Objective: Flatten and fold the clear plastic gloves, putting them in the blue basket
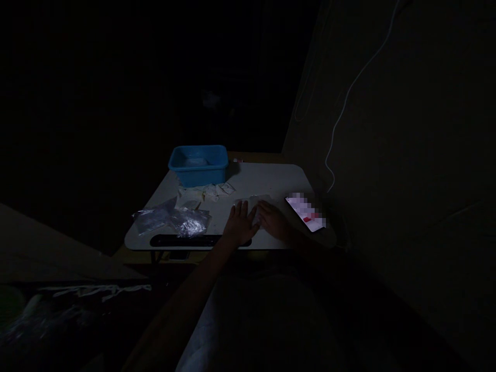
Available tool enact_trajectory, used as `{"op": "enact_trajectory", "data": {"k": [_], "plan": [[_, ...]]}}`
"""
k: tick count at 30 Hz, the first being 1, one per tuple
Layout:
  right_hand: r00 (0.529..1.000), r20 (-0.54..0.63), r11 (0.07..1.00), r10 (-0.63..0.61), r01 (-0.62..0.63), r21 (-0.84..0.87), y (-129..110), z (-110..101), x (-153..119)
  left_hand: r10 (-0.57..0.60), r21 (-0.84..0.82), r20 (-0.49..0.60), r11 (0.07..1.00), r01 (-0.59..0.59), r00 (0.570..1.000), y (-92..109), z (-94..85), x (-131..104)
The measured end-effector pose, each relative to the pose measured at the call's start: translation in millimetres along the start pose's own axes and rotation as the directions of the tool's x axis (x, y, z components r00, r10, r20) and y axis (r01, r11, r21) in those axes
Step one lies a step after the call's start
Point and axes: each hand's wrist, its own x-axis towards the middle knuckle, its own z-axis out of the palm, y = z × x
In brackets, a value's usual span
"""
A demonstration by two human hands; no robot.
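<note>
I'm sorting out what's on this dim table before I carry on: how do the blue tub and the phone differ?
The tub is deep and open-topped, while the phone is a thin, flat slab.
The tub is plain blue and unlit; the phone shows a bright, pale screen with some red.
The tub stands at the back left, the phone lies near the right edge.
Both rest on the white table.
</note>
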Motion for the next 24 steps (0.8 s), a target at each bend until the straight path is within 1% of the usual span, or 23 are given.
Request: {"op": "enact_trajectory", "data": {"k": [3,7,10,13,15,16,18,20,24], "plan": [[0.998,-0.013,0.996,0.06,-0.061,-0.064,-6,8,-12,-0.017,-0.008,-0.004,1.0,0.017,1.0,1,-2.4,-1],[0.988,-0.028,0.982,0.153,-0.156,-0.111,-7,12,-17,-0.059,-0.034,-0.029,0.998,0.058,0.998,1,-2.7,-3],[0.978,-0.062,0.974,0.2,-0.205,-0.094,-7,10,-17,-0.117,-0.069,-0.09,0.991,0.111,0.989,-1,-0.6,-3],[0.955,-0.149,0.965,0.257,-0.262,-0.017,-5,4,-19,-0.247,-0.132,-0.189,0.966,0.225,0.95,-6,1.1,-2],[0.927,-0.204,0.949,0.314,-0.31,0.052,-3,0,-22,-0.324,-0.172,-0.227,0.942,0.289,0.918,-9,0.8,0],[0.912,-0.219,0.938,0.348,-0.338,0.08,-2,-2,-25,-0.345,-0.188,-0.236,0.934,0.305,0.909,-10,0.2,0],[0.884,-0.227,0.913,0.408,-0.393,0.112,0,-4,-31,-0.356,-0.215,-0.243,0.927,0.308,0.902,-12,-1.9,1],[0.866,-0.214,0.892,0.452,-0.434,0.126,1,-5,-35,-0.346,-0.229,-0.243,0.928,0.293,0.906,-13,-4.4,0],[0.865,-0.177,0.883,0.469,-0.453,0.126,1,-7,-36,-0.323,-0.246,-0.24,0.932,0.265,0.915,-14,-7.8,-1]]}}
